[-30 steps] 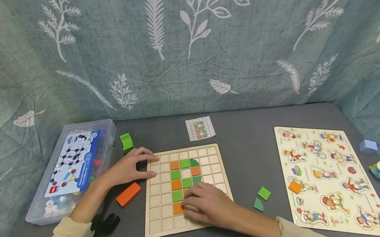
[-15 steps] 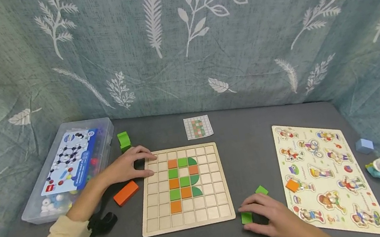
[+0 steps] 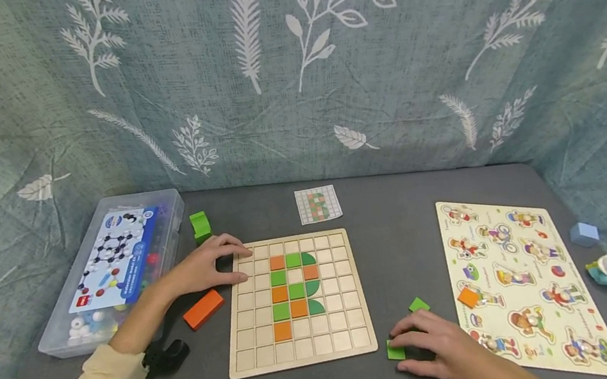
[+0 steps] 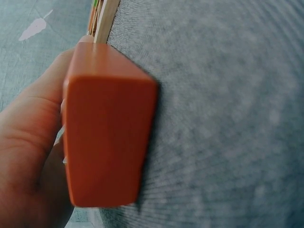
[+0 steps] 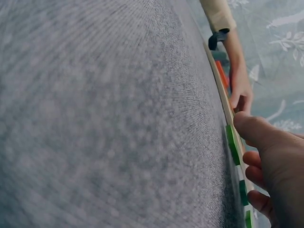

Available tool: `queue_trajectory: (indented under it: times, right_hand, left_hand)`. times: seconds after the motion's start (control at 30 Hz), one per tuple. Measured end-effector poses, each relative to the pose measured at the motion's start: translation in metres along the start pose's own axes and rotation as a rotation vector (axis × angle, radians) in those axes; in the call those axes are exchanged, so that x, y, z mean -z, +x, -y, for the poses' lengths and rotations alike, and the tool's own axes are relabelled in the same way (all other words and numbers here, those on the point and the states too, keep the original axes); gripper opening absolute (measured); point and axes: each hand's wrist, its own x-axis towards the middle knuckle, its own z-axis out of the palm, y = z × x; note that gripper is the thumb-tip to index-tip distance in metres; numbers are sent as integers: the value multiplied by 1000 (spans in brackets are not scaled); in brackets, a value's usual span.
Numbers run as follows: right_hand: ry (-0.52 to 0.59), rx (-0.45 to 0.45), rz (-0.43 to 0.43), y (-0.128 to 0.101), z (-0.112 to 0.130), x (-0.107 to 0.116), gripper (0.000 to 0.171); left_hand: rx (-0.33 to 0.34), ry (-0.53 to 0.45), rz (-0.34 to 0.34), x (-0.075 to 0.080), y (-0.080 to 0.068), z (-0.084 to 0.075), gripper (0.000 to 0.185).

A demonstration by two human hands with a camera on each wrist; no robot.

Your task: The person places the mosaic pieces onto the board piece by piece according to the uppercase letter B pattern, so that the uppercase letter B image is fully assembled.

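Observation:
My left hand (image 3: 211, 268) rests at the left edge of the wooden grid board (image 3: 353, 338), with thumb and fingertips on its rim. On the board sit several orange, light green and rounded dark green tiles (image 3: 317, 306). Off the board's right front corner, my right hand (image 3: 448, 350) reaches over a light green square tile (image 3: 396, 351), its fingers and thumb spread on either side; no firm hold shows. Another light green tile (image 3: 418, 304) lies just beyond. In the right wrist view, a dark green tile (image 5: 243, 192) shows near the fingers; the hand hides it in the head view.
An orange block (image 3: 204, 309) lies by my left wrist, also close in the left wrist view. A plastic case (image 3: 62, 340) stands left, a green block (image 3: 200, 226) behind. A pattern card (image 3: 318, 205) lies behind the board. At right are a picture puzzle (image 3: 533, 287), blue block and figurine.
My right hand has moved from over the board to the tiles on the table at right, uncovering the board's tiles. In the last half second it barely shifts. The left hand stays put.

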Motion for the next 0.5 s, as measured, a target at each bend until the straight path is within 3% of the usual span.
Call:
queue_trajectory:
  times: [0.5]
  right_hand:
    - [-20,13,33,-1,0,0,27]
  left_hand:
    - [5,-10,2,1,0,-1,40]
